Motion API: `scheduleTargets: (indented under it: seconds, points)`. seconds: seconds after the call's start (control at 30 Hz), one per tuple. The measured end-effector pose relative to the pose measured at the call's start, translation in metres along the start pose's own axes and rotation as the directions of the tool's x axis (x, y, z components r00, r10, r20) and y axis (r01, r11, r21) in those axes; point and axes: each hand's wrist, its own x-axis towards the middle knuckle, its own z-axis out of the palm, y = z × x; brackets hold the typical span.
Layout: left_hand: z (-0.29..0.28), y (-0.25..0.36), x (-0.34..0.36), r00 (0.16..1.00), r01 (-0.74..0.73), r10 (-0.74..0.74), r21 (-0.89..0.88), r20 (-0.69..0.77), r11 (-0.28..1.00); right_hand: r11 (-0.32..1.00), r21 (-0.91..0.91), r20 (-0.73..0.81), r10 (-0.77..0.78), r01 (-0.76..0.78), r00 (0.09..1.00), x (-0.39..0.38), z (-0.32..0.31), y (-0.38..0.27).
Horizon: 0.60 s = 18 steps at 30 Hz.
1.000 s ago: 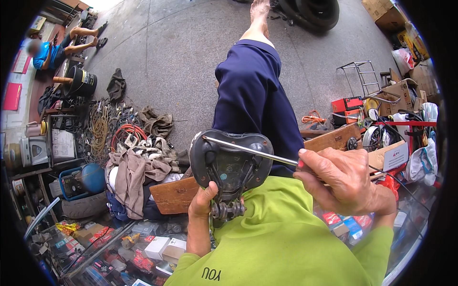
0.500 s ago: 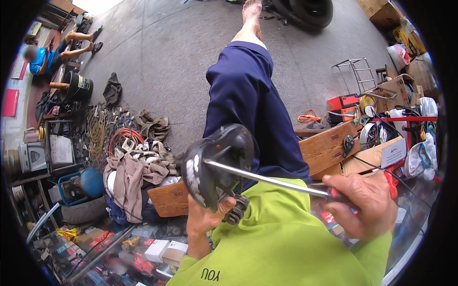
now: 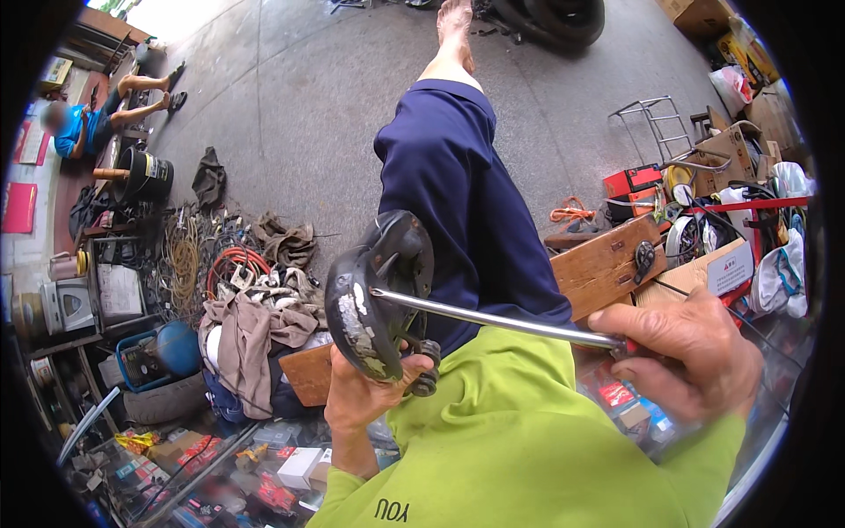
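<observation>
My left hand [image 3: 361, 400] grips a worn black bicycle saddle [image 3: 354, 319] from below, in front of my thigh. Its cover is scuffed, with pale patches along the edge nearest me, and its underside faces right. A metal clamp [image 3: 426, 368] hangs from the saddle beside my left thumb. In my right hand [image 3: 691, 352] is a long screwdriver [image 3: 493, 323], pointing left, its handle mostly hidden by my fingers. The shaft's tip meets the rim of the saddle; whether it is tucked under the cover, I cannot tell.
A wooden bench [image 3: 607, 268] shows on both sides of me. Left lie rags [image 3: 255, 330] and coiled cables [image 3: 182, 255]; behind them a person [image 3: 75, 128] sits. A glass case [image 3: 220, 466] of small boxes is near me. Black tyres [image 3: 563, 19] lie far ahead.
The saddle has shifted slightly left and turned, showing more of its scuffed edge. My right hand has moved a little to the right, with the screwdriver tip still at the saddle's rim.
</observation>
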Motion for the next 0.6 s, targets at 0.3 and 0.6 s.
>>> scheduleTargets:
  seconds: [0.3,0.6]
  points:
    - [-0.007,-0.002,0.0,0.986,0.16,-0.153,-0.132,0.062,0.978,0.424,-0.859,0.032,-0.513,0.286,0.858,0.012,0.016,-0.008]
    - [-0.001,-0.005,-0.003,0.994,0.089,-0.101,-0.207,-0.048,0.974,0.381,-0.914,-0.151,-0.642,0.142,0.752,0.024,0.019,-0.017]
